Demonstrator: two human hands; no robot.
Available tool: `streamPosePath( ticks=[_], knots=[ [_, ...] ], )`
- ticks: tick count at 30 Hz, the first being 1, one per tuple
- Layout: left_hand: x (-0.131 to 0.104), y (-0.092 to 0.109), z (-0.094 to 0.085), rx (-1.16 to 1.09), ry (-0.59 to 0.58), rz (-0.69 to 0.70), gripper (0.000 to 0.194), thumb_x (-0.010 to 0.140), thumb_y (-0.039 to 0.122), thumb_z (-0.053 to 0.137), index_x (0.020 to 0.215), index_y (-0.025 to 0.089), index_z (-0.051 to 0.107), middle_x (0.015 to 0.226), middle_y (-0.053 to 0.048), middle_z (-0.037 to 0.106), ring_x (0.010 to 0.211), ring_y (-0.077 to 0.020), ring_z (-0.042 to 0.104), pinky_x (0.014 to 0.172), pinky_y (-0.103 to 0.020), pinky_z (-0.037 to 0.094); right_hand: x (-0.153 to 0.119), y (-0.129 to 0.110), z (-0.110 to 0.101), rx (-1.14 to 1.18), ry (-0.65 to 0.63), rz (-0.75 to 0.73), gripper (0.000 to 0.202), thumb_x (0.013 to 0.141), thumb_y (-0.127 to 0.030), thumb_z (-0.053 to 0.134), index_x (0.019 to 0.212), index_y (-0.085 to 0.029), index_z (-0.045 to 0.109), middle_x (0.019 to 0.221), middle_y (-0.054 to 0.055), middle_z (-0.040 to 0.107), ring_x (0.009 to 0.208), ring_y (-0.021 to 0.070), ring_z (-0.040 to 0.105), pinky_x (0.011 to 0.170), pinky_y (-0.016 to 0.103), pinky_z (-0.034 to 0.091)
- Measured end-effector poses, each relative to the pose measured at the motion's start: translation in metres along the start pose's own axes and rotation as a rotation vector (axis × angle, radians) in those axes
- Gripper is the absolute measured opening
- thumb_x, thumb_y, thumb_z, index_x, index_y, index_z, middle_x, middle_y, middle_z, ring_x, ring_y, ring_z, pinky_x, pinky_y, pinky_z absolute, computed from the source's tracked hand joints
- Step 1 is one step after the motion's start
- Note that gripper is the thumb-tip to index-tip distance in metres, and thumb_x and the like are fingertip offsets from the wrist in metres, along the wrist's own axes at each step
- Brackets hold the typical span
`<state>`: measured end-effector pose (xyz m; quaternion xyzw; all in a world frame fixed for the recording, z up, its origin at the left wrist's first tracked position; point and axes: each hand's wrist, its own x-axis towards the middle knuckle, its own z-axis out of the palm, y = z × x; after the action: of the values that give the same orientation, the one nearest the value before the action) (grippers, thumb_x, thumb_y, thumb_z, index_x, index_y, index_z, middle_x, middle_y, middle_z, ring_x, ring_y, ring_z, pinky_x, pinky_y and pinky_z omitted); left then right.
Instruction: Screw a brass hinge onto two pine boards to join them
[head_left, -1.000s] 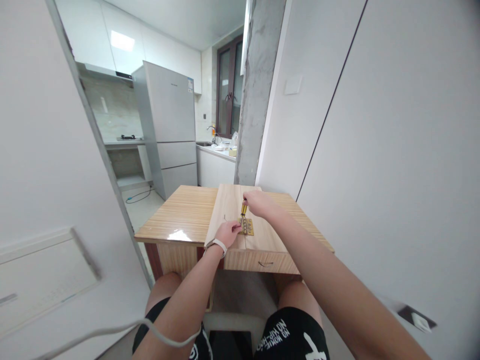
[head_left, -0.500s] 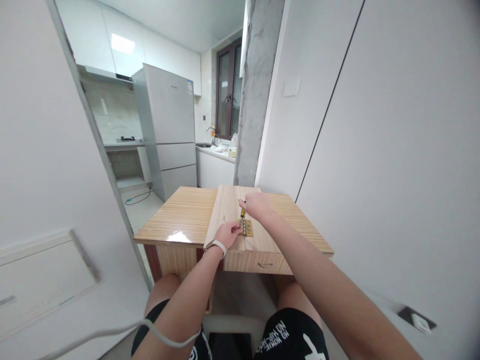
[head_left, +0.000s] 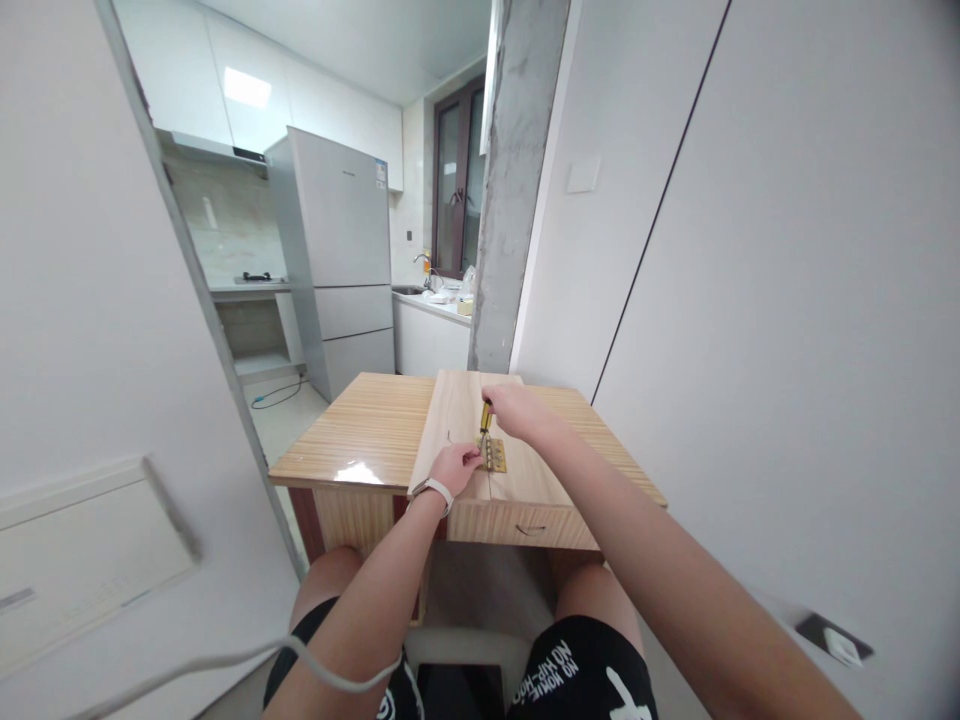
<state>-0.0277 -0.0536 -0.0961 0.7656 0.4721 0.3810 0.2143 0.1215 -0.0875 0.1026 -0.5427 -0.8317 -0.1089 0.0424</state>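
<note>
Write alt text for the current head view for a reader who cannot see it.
A person's right hand holds a yellow-handled screwdriver at a brass-coloured hinge on two pale boards, with the left hand at the hinge's left edge. The boards lie on a wooden desk; a silver refrigerator stands beyond.

A slim yellow-and-black-handled screwdriver (head_left: 486, 417) tilts slightly, tip down at a brass-coloured metal hinge (head_left: 497, 457) lying flat over the seam between two pale wooden boards (head_left: 525, 479).

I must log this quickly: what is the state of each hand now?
Left hand: at the left edge of the gold-coloured hinge; whether it pinches something cannot be told.
Right hand: closed, holding the yellow-handled screwdriver.
</note>
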Motion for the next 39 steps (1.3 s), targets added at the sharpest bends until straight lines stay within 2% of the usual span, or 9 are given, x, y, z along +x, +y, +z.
streamPosePath(
  ticks=[7,12,16,21,24,26,30,33,39],
  knots=[
    [-0.001,-0.001,0.001,0.011,0.006,-0.001,0.015,0.092,0.028,0.066,0.091,0.018,0.077,0.085,-0.004,0.074,0.075,-0.0157,0.062,0.069,-0.027,0.042,0.003,0.0,-0.004,-0.07,-0.04,0.075,0.029,0.1,-0.034,0.054,0.115,-0.017,0.072,0.117,0.017,0.074,0.109,0.0281,0.069,0.086,0.032,0.05],
    [-0.001,0.002,0.0,0.002,-0.003,-0.039,0.013,0.09,0.028,0.068,0.094,0.018,0.076,0.084,-0.004,0.074,0.074,-0.0159,0.062,0.068,-0.027,0.043,0.001,-0.002,-0.005,-0.088,-0.041,0.154,0.045,0.104,-0.044,0.043,0.115,-0.014,0.075,0.119,0.021,0.073,0.115,0.0299,0.068,0.094,0.035,0.049],
    [-0.001,0.005,0.0,-0.006,0.0,-0.054,0.014,0.089,0.028,0.068,0.095,0.018,0.075,0.083,-0.003,0.073,0.075,-0.016,0.062,0.069,-0.027,0.044,0.0,-0.002,-0.001,-0.089,-0.007,0.227,0.053,0.104,-0.05,0.039,0.116,-0.013,0.076,0.116,0.022,0.074,0.113,0.0287,0.069,0.093,0.033,0.049],
    [0.0,0.002,0.002,-0.014,-0.003,-0.028,0.012,0.091,0.028,0.066,0.091,0.019,0.074,0.081,-0.002,0.073,0.072,-0.0149,0.061,0.069,-0.027,0.044,0.001,-0.002,0.007,-0.099,0.023,0.198,0.054,0.103,-0.056,0.041,0.109,-0.014,0.075,0.109,0.02,0.075,0.107,0.0286,0.071,0.088,0.033,0.05],
    [0.001,0.0,0.003,-0.019,-0.002,-0.014,0.013,0.091,0.028,0.065,0.089,0.019,0.074,0.081,-0.002,0.073,0.072,-0.015,0.061,0.07,-0.027,0.043,0.001,-0.001,0.009,-0.072,0.027,0.128,0.044,0.1,-0.054,0.052,0.117,-0.016,0.069,0.111,0.017,0.075,0.107,0.0283,0.07,0.087,0.033,0.05],
    [0.002,-0.002,0.003,-0.021,0.004,-0.007,0.014,0.091,0.029,0.065,0.087,0.019,0.074,0.082,-0.003,0.073,0.073,-0.0153,0.062,0.07,-0.027,0.043,0.001,0.001,0.009,-0.043,0.035,0.058,0.035,0.099,-0.043,0.059,0.124,-0.019,0.063,0.115,0.014,0.074,0.108,0.0261,0.069,0.087,0.031,0.049],
    [0.002,-0.005,0.004,-0.017,0.012,-0.001,0.014,0.092,0.028,0.065,0.085,0.019,0.074,0.082,-0.003,0.073,0.073,-0.015,0.062,0.069,-0.026,0.042,0.002,0.005,0.007,-0.005,0.027,-0.031,0.021,0.101,-0.02,0.051,0.116,-0.019,0.064,0.116,0.012,0.073,0.108,0.0226,0.068,0.085,0.028,0.046],
    [0.002,-0.006,0.004,-0.008,0.013,0.009,0.014,0.092,0.027,0.065,0.085,0.018,0.074,0.082,-0.003,0.073,0.073,-0.0149,0.062,0.068,-0.026,0.042,0.005,0.006,0.005,-0.004,0.017,-0.024,0.02,0.101,-0.02,0.05,0.112,-0.019,0.067,0.114,0.013,0.074,0.106,0.0235,0.069,0.082,0.028,0.047],
    [0.001,-0.005,0.005,-0.018,0.018,-0.005,0.013,0.092,0.026,0.065,0.091,0.018,0.075,0.084,-0.003,0.074,0.075,-0.0154,0.063,0.07,-0.026,0.044,0.007,0.006,0.004,-0.031,-0.011,0.027,0.024,0.101,-0.032,0.054,0.109,-0.017,0.071,0.113,0.016,0.075,0.107,0.0261,0.07,0.085,0.03,0.048]
  ],
)
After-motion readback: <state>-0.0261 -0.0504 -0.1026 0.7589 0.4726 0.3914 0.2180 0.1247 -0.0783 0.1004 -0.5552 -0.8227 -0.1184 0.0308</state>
